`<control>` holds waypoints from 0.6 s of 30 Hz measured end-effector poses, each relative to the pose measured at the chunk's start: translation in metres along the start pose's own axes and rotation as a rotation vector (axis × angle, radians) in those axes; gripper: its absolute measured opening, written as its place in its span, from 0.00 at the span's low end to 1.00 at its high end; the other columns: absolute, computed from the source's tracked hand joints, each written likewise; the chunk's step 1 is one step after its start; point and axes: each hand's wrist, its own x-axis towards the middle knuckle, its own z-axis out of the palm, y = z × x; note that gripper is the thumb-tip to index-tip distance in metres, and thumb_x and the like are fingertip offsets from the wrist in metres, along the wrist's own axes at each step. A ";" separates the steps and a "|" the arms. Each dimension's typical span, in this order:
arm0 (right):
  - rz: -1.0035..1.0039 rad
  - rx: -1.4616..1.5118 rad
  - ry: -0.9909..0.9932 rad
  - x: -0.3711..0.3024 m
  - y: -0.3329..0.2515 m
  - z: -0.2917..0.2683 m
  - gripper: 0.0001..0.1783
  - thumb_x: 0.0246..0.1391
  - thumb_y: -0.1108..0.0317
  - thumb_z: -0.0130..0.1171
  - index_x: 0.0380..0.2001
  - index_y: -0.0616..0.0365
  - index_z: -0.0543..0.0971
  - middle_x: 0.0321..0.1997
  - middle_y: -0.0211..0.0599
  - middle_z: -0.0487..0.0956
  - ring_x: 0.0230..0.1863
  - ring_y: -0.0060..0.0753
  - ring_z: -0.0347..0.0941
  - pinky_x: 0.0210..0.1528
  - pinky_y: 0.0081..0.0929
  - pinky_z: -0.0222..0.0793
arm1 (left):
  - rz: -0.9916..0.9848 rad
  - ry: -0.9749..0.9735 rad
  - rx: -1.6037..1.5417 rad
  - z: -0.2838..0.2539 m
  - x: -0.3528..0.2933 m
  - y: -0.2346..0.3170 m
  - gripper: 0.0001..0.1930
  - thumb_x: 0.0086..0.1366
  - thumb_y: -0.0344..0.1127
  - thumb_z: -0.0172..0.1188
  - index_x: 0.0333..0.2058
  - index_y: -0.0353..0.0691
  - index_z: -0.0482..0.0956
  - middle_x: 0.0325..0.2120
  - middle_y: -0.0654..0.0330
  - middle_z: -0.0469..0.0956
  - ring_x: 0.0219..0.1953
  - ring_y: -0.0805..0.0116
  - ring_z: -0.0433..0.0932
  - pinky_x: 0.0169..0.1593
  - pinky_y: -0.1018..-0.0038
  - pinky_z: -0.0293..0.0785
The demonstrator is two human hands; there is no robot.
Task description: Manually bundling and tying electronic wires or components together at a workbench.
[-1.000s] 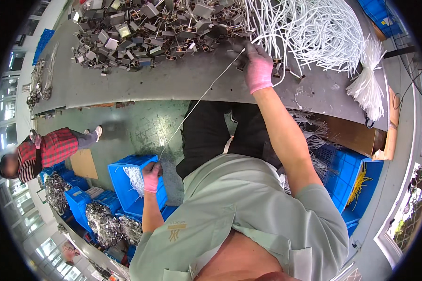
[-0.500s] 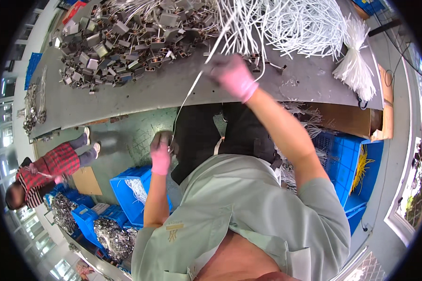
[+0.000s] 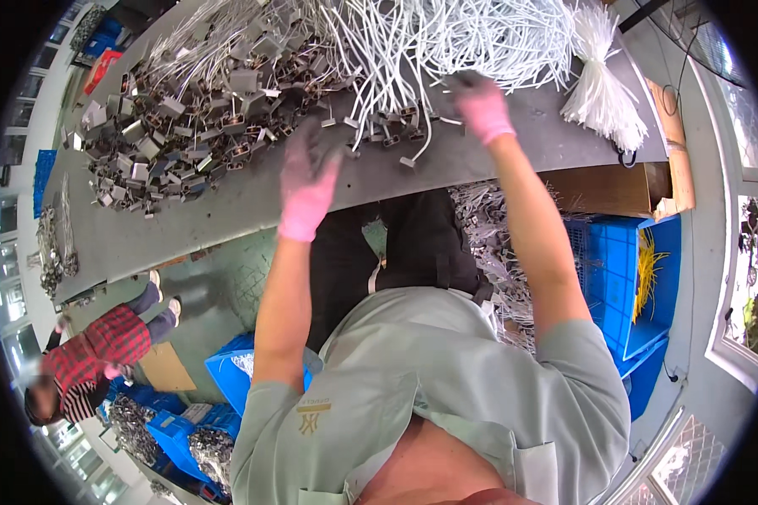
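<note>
My left hand [image 3: 307, 185], in a pink glove with dark fingers, hovers over the near part of the grey table [image 3: 185, 227]. Its fingers are spread and nothing shows in them. Beyond it lies a heap of small metal pieces [image 3: 173, 109], some with thin strands attached. My right hand [image 3: 484, 109], gloved the same way, reaches to the near edge of a large pile of white cords [image 3: 505, 42]. Its fingers stretch towards the cords, somewhat blurred, and no held thing shows. Between the hands, a few cords end in small metal pieces [image 3: 408, 162] on the tabletop.
A tied white bundle [image 3: 602, 101] lies at the table's right end. Blue crates [image 3: 627, 286] stand below right, one holding yellow strands [image 3: 647, 273]. More blue crates [image 3: 173, 438] with metal parts are at lower left. A person in a checked apron [image 3: 101, 353] stands left.
My left hand has risen from beside my lap to over the table and opened. The white cord stretched between my hands is gone from them. My right hand has moved right, to the pile.
</note>
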 end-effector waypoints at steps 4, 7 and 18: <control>0.279 -0.239 0.214 0.036 0.122 -0.056 0.27 0.49 0.51 0.58 0.39 0.68 0.79 0.31 0.51 0.81 0.29 0.40 0.78 0.36 0.33 0.72 | -0.044 -0.023 0.043 -0.033 -0.032 -0.035 0.23 0.61 0.37 0.58 0.52 0.31 0.68 0.43 0.50 0.76 0.44 0.64 0.76 0.49 0.73 0.71; 0.411 -0.416 0.130 0.050 0.116 -0.063 0.29 0.48 0.46 0.55 0.40 0.64 0.80 0.46 0.59 0.76 0.51 0.57 0.71 0.52 0.41 0.68 | -0.188 -0.014 0.117 -0.047 -0.056 -0.055 0.18 0.62 0.35 0.57 0.48 0.31 0.72 0.38 0.53 0.78 0.39 0.66 0.76 0.46 0.74 0.71; 0.422 -0.466 -0.010 0.090 0.118 -0.062 0.24 0.49 0.58 0.51 0.43 0.65 0.78 0.51 0.56 0.75 0.53 0.55 0.71 0.53 0.38 0.67 | -0.284 -0.093 0.048 -0.056 -0.079 -0.062 0.15 0.63 0.33 0.55 0.47 0.31 0.74 0.36 0.58 0.78 0.37 0.72 0.76 0.45 0.76 0.72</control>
